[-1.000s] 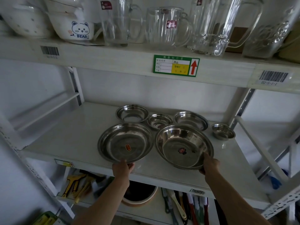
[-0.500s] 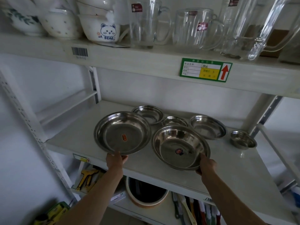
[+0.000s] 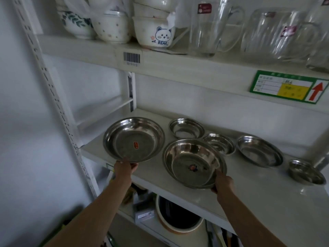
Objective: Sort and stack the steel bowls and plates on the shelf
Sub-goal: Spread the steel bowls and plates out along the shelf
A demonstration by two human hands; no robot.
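Overhead, a ceramic bowl (image 3: 156, 34) reads "BEAR"; both steel plates carry stickers.

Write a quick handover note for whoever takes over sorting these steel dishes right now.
Left hand grips the front rim of the big plate, tilted up at the shelf's left end.
Right hand grips the rim of the big bowl, front centre.
Four smaller dishes sit apart: a bowl at the back, a small bowl, a plate, a tiny bowl on the right.
Done: nothing stacked yet.
Left: group by type and stack on the shelf.
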